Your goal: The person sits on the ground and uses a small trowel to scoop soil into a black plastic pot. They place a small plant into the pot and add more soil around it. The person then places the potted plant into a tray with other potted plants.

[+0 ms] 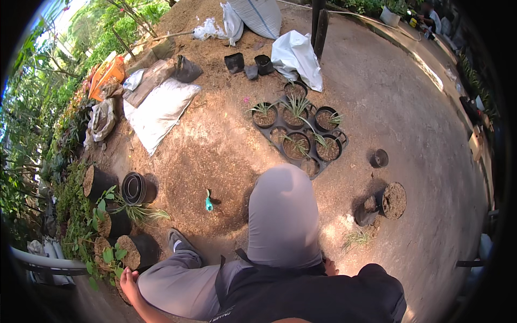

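At the lower left, my left hand (130,284) is beside my bent leg, close to a black pot (145,251) filled with brown growing mix and to a leafy green plant (108,255). Whether its fingers hold anything is unclear. Only a few fingers of my right hand (332,267) show past my raised knee; the rest is hidden. Ahead, a hand trowel with a turquoise handle (209,204) stands in a mound of loose growing mix (183,189). Right of the knee are a pot of mix (394,200), a torn black grow bag (365,216) and a loose grassy plant (357,239).
A black carrier tray (270,135) holds several potted grassy plants (297,107). Nested black pots (138,188) stand at left. White sacks (161,107) and small grow bags (234,63) lie farther off. A dark post (320,32) rises behind. Someone (432,20) sits at far right.
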`<state>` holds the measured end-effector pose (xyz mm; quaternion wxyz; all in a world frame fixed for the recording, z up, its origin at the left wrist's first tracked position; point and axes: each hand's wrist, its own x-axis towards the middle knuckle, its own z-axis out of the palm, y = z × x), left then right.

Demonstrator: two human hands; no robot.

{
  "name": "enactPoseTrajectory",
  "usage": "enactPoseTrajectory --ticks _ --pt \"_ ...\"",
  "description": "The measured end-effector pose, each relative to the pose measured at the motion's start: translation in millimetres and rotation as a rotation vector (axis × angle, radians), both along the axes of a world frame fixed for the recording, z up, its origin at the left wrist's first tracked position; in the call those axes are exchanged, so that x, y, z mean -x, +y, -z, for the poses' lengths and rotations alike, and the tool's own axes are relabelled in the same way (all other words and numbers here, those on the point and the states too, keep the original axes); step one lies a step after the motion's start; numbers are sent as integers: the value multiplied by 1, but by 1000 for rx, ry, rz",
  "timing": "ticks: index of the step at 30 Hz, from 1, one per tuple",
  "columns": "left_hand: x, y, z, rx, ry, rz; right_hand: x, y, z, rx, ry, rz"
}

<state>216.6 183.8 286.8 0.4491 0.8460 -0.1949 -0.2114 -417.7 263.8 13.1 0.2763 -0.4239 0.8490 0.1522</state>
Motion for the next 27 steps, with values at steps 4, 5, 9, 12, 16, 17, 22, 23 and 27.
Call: enactPoseTrajectory --ticks 4,5,9,12,16,17,22,23,27 --pt "6 -6 -5 30 41 29 0 18 10 76 98 -95" --pt "7 -11 -3 43 72 51 2 24 11 107 135 -117" --pt "6 -7 -7 72 83 64 1 29 19 78 306 -167" --pt "6 -7 -7 74 99 87 6 32 16 96 328 -175" --pt "15 -8 -17 19 42 106 3 17 -2 -92 135 -28" --pt "14 -7 -18 17 40 100 0 12 -10 -105 103 -58" --pt "16 -5 -19 -38 58 102 -3 1 -34 -177 27 -66" --pt "16 -5 -21 -58 52 106 -4 -4 -42 -181 16 -72" --pt "17 -6 -21 -76 53 96 -1 -1 -39 -167 12 -67"
